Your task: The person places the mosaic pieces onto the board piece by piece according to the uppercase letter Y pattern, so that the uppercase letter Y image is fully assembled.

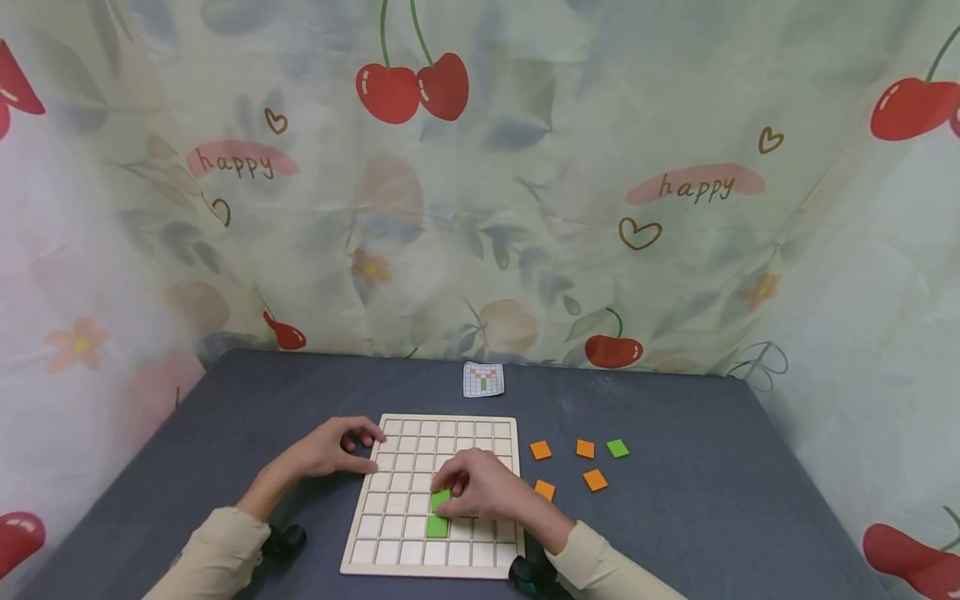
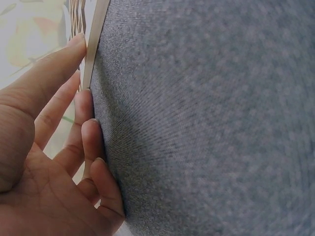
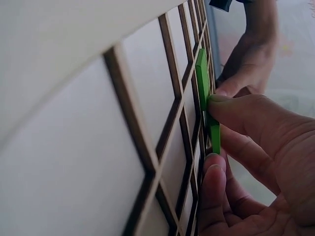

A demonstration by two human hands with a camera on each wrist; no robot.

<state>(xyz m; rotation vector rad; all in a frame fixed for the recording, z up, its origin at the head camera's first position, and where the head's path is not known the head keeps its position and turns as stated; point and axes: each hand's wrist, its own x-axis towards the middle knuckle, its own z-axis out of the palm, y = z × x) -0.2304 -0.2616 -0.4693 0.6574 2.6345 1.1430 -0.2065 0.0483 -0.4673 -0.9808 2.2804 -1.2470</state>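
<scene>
Tile (image 1: 440, 499) (green) — right hand (image 1: 480, 486) pinches it, left hand (image 1: 336, 447) touches board (image 1: 394, 503).

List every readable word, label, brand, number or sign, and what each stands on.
"happy": left pink patch on the printed curtain.
"happy": right pink patch on the same curtain.
Small card: any marks too small to read.
Brown marks, right wrist view's top right corner: cut off, too blurred.

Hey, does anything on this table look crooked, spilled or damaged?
Nothing looks spilled or broken. The orange tiles and loose green tile lie at mixed angles right of the board, but that seems ordinary. I can't tell whether the held green tile in the right hand sits flat.
</scene>
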